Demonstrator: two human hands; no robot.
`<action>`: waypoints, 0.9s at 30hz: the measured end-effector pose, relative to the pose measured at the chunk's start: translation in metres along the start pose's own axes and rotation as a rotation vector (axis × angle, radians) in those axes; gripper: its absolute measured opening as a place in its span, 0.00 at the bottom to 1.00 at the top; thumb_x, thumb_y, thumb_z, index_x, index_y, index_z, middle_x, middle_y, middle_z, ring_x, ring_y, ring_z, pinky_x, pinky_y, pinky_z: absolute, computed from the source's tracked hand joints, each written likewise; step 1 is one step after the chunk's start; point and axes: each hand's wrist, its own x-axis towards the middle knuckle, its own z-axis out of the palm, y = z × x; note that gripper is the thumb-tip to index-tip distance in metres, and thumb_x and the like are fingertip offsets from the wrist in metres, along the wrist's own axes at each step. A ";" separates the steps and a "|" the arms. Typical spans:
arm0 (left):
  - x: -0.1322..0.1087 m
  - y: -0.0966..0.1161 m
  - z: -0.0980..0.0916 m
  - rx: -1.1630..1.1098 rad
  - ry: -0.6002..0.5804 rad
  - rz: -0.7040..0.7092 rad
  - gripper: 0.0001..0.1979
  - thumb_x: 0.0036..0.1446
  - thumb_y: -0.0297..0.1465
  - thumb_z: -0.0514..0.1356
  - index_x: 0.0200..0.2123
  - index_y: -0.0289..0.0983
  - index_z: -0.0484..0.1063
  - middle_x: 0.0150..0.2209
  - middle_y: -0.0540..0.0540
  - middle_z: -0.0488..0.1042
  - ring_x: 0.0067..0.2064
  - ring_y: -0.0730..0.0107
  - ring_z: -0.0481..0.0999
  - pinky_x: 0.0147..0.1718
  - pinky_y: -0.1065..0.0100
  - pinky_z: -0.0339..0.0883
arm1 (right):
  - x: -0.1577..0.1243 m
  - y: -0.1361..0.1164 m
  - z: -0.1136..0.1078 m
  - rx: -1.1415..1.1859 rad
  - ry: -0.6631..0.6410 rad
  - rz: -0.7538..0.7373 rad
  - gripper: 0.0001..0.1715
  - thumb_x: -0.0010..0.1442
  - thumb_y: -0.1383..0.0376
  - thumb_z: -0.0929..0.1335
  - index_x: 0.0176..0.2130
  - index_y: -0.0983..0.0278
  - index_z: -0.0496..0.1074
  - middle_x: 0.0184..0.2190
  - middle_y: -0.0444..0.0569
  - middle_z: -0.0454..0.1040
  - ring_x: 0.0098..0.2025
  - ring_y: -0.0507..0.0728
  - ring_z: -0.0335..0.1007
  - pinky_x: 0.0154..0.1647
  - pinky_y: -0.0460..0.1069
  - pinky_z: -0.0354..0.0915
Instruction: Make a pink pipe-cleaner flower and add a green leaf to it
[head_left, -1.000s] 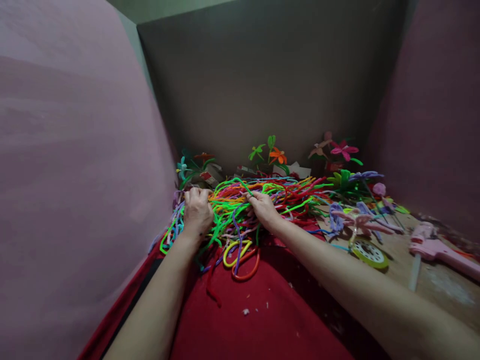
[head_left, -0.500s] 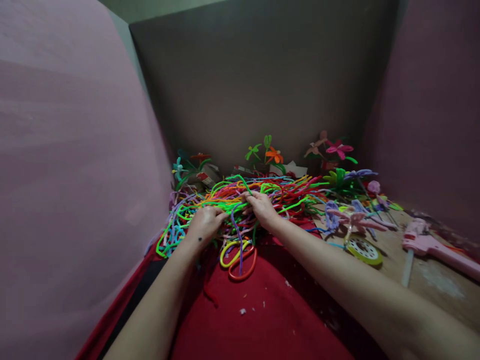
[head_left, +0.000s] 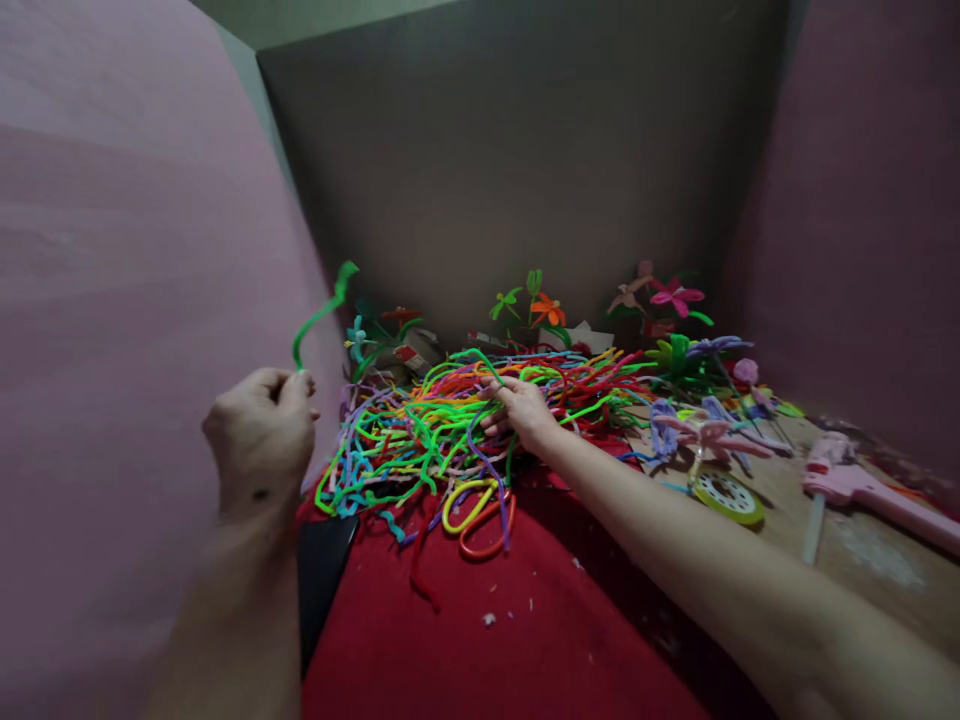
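My left hand (head_left: 262, 425) is raised to the left of the pile, its fingers closed on a green pipe cleaner (head_left: 319, 318). That strand bends upward from the fingertips and ends in a crooked tip. Over the heap of tangled, many-coloured pipe cleaners (head_left: 420, 430), my right hand (head_left: 521, 412) pinches a darker green pipe cleaner (head_left: 491, 370), which runs into the fingers from above. A purple pipe cleaner (head_left: 487, 465) hangs down just below this hand. Yellow and red-orange loops (head_left: 487, 550) lie at the heap's front edge on red cloth.
Finished pipe-cleaner flowers (head_left: 550, 310) stand along the back. On the board at right are a pink glue gun (head_left: 862, 485), a yellow-green tape roll (head_left: 727, 497) and a pink flower (head_left: 705, 432). Pink panels (head_left: 150, 300) rise at both sides.
My left hand has lifted away from the heap, up and to the left, drawing out the green pipe cleaner. The right hand has stayed nearly still; the purple strand's lower end has swung right.
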 end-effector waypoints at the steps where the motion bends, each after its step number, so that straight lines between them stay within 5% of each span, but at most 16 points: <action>1: 0.000 0.002 -0.001 -0.114 0.099 -0.030 0.06 0.49 0.33 0.58 0.27 0.36 0.70 0.21 0.51 0.67 0.21 0.73 0.64 0.21 0.70 0.55 | -0.004 -0.007 0.001 0.024 -0.020 -0.002 0.12 0.58 0.65 0.62 0.42 0.65 0.69 0.34 0.48 0.74 0.14 0.45 0.61 0.11 0.42 0.57; 4: -0.010 0.013 0.014 -0.549 -0.052 -0.127 0.06 0.44 0.32 0.62 0.27 0.35 0.71 0.24 0.51 0.69 0.20 0.78 0.63 0.18 0.74 0.57 | -0.022 -0.034 0.003 0.112 -0.093 0.004 0.14 0.58 0.64 0.62 0.44 0.64 0.67 0.34 0.49 0.75 0.13 0.44 0.57 0.09 0.40 0.47; 8: -0.039 0.036 0.047 -0.490 -0.436 -0.173 0.09 0.47 0.35 0.62 0.26 0.34 0.72 0.16 0.54 0.64 0.17 0.81 0.60 0.15 0.78 0.52 | -0.056 -0.062 -0.001 0.284 -0.295 0.170 0.19 0.44 0.80 0.60 0.37 0.71 0.69 0.28 0.51 0.74 0.18 0.45 0.59 0.12 0.39 0.49; 12: -0.067 0.053 0.071 -0.611 -0.829 -0.372 0.10 0.50 0.37 0.60 0.32 0.36 0.67 0.17 0.54 0.68 0.12 0.85 0.54 0.11 0.80 0.45 | -0.088 -0.067 -0.015 0.358 -0.483 0.160 0.20 0.39 0.82 0.60 0.33 0.73 0.70 0.21 0.47 0.70 0.19 0.46 0.61 0.17 0.40 0.55; 17: -0.085 0.060 0.085 -0.787 -0.990 -0.479 0.10 0.52 0.35 0.59 0.32 0.34 0.66 0.19 0.51 0.71 0.10 0.87 0.55 0.09 0.81 0.45 | -0.105 -0.060 -0.035 0.260 -0.441 0.114 0.14 0.44 0.78 0.64 0.35 0.73 0.70 0.20 0.47 0.71 0.14 0.45 0.60 0.15 0.41 0.54; 24: -0.099 0.064 0.096 -0.768 -1.191 -0.503 0.14 0.53 0.36 0.58 0.23 0.30 0.68 0.15 0.49 0.69 0.08 0.86 0.55 0.07 0.79 0.45 | -0.118 -0.053 -0.049 0.275 -0.400 0.067 0.48 0.41 0.79 0.65 0.59 0.68 0.45 0.23 0.42 0.73 0.16 0.52 0.68 0.11 0.42 0.59; 27: -0.104 0.063 0.101 -0.727 -1.239 -0.530 0.17 0.53 0.35 0.57 0.19 0.28 0.69 0.12 0.49 0.67 0.07 0.84 0.55 0.06 0.79 0.44 | -0.121 -0.049 -0.052 0.257 -0.470 0.052 0.49 0.41 0.79 0.65 0.60 0.66 0.43 0.24 0.43 0.74 0.19 0.53 0.71 0.10 0.42 0.62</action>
